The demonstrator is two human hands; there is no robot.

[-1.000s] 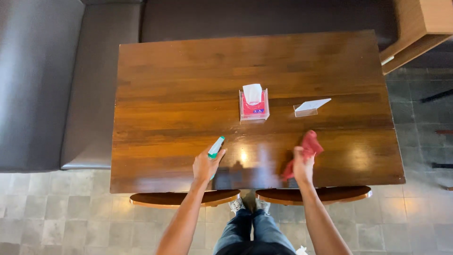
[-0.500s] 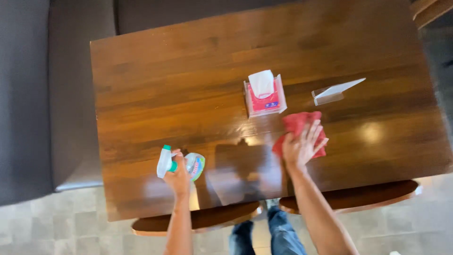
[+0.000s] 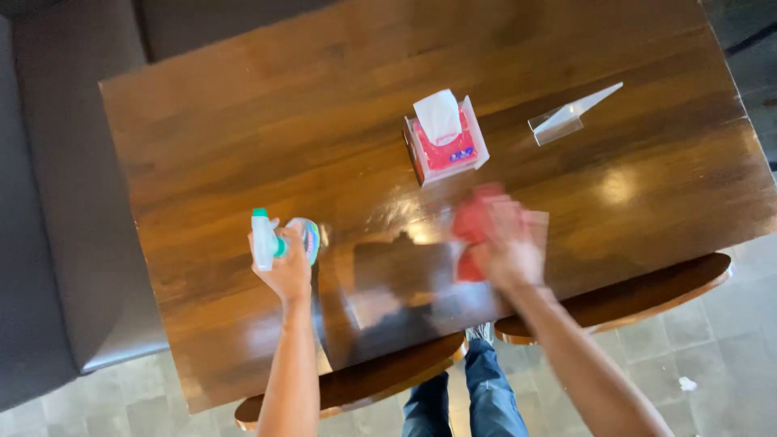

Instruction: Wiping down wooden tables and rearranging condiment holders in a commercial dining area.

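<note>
Head view: my right hand (image 3: 506, 255) presses a soft, limp red cloth (image 3: 471, 222) flat on the glossy wooden bench (image 3: 243, 121), just before the tissue box (image 3: 443, 142); my left hand (image 3: 285, 271) is wrapped around a light plastic spray bottle (image 3: 271, 239).

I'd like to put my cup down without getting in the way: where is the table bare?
The table is bare across its far side, behind the tissue box, and at its right end past the clear sign holder. The near edge is crowded: left hand with spray bottle, right hand on red cloth.
</note>
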